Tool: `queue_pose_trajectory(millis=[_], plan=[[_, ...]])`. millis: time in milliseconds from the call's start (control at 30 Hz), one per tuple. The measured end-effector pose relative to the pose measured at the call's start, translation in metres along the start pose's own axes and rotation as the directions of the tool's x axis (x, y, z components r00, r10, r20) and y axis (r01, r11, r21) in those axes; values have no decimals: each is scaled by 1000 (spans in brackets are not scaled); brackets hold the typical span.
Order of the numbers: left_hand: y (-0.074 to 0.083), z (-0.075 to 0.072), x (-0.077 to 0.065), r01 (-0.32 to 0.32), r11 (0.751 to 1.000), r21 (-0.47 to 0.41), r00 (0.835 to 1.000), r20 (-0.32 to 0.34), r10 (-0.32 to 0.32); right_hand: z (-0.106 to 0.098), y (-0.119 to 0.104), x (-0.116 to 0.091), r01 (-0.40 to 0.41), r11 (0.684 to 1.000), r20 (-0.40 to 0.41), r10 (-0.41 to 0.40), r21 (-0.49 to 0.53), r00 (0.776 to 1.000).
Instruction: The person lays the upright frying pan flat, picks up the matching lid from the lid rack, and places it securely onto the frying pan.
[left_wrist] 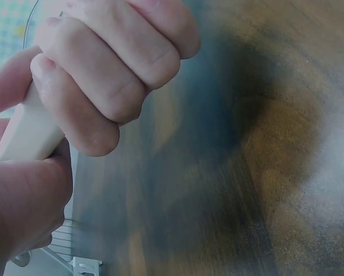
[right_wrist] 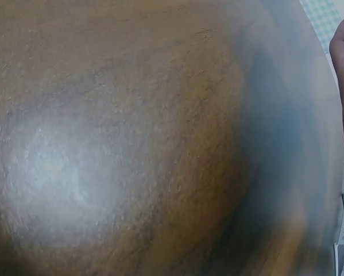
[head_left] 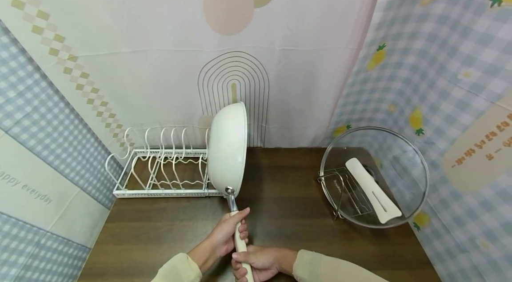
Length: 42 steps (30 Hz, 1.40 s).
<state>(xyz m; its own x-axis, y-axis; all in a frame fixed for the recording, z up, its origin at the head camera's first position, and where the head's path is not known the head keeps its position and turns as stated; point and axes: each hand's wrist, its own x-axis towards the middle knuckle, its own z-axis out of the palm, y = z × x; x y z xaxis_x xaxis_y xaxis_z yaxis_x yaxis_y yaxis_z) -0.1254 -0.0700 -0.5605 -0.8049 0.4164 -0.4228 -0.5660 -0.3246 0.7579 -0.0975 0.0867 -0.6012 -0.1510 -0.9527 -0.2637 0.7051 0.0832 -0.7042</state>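
Both left grip (head_left: 224, 234) and right grip (head_left: 260, 262) are closed round the handle (head_left: 240, 243), pan (head_left: 228, 148) on edge by the rack (head_left: 168, 193); probably stiff, front-heavy, slick, so that handle's the place to hold

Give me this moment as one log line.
left hand: grips handle by pan; right hand: grips handle farther back; pan: sideways at right end of rack; glass lid: at wire stand

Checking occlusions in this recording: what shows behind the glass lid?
Through the glass lid, part of a wire stand, the tabletop and checked cloth show. What lies directly behind its white handle is covered.
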Motion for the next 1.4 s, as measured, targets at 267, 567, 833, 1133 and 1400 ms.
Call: queue_pose_trajectory(millis=[267, 567, 833, 1133, 1400], plan=[[1, 0, 1, -10, 1000, 10, 1000, -29, 11, -2, -1, 1, -3, 1000, -1, 3, -30, 1000], [1, 1, 1, -1, 1000, 15, 1000, -30, 1, -2, -2, -1, 5, 1000, 2, -5, -25, 1000], [2, 3, 0, -6, 1000, 7, 1000, -22, 6, 0, -3, -2, 6, 1000, 9, -6, -25, 1000], [5, 7, -3, -14, 1000, 6, 1000, -22, 14, 0, -4, -4, 16, 999, 39, -15, -35, 999], [10, 12, -5, -21, 1000, 13, 1000, -21, 21, 1, -8, -6, 21, 997, 51, -18, -68, 999]])
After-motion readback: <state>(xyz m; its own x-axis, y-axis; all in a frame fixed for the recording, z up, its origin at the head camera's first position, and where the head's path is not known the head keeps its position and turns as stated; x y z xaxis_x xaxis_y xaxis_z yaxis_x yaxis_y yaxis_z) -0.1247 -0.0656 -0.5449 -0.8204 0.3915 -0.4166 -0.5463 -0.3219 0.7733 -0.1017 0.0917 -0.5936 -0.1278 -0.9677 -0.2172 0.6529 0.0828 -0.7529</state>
